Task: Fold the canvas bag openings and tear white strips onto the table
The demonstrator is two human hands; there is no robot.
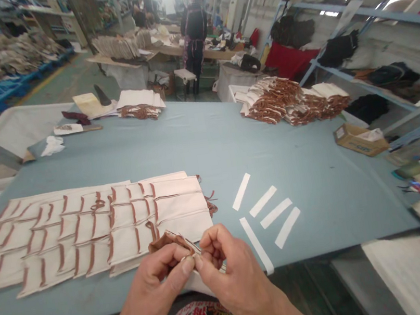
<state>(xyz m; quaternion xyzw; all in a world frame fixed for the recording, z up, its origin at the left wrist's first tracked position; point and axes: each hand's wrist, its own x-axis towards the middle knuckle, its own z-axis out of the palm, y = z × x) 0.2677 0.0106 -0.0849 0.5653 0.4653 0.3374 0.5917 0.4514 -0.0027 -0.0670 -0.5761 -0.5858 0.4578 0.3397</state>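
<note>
Close to my body, at the table's front edge, I hold a cream fabric pouch with brown trim (174, 238) in both hands. My left hand (164, 272) pinches its brown edge between thumb and fingers. Right beside it, my right hand (225, 260) is closed at the same edge, thumb tip near the left thumb. What lies exactly between the fingertips is too small to make out. Left of the hands lie overlapping rows of cream pouches (131, 211) with brown edges. To the right, several white strips (264, 201) are spread on the blue-grey table (208, 147).
Stacked cream and brown pieces (284, 99) sit at the far right, with a smaller stack (141, 103) at the far left. A cardboard box (361, 139) stands at the right edge. Scissors (101, 204) lie on the pouches. Another person (194, 33) stands beyond the table.
</note>
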